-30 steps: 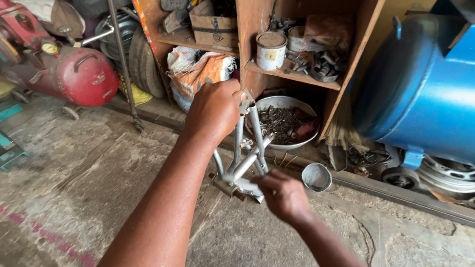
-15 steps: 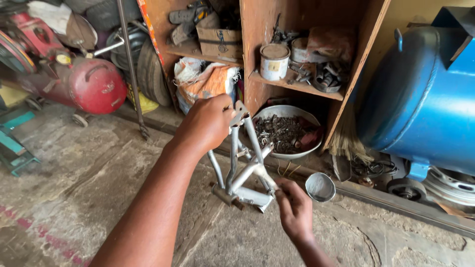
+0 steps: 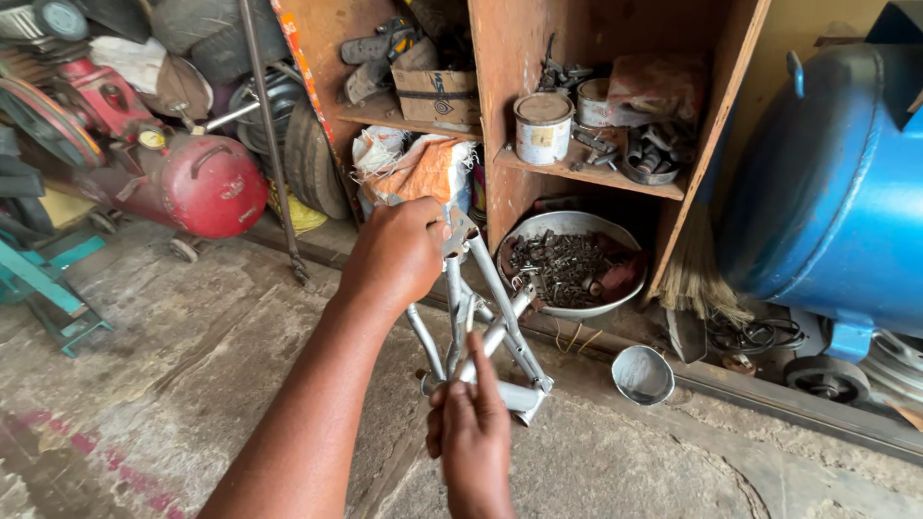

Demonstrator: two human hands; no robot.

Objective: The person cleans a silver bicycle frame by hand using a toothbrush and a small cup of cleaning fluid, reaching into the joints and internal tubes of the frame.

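Observation:
A bare silver metal bicycle frame (image 3: 492, 332) stands upright on the concrete floor in front of me. My left hand (image 3: 399, 252) grips its top end, fingers wrapped around the upper tubes. My right hand (image 3: 471, 428) is lower down, at the bottom of the frame, with the index finger raised along a tube and the other fingers curled about a lower tube. The frame's lowest part is partly hidden behind my right hand.
A metal bowl of rusty nuts and bolts (image 3: 567, 264) sits under a wooden shelf unit (image 3: 596, 168) holding tins and parts. A small empty tin (image 3: 642, 375) lies on the floor. A blue tank (image 3: 836, 183) is at right, a red compressor (image 3: 197, 183) at left.
My right hand moved left and up from beside the small tin onto the frame's lower tubes. The left hand stayed on the frame's top; the view shifted slightly.

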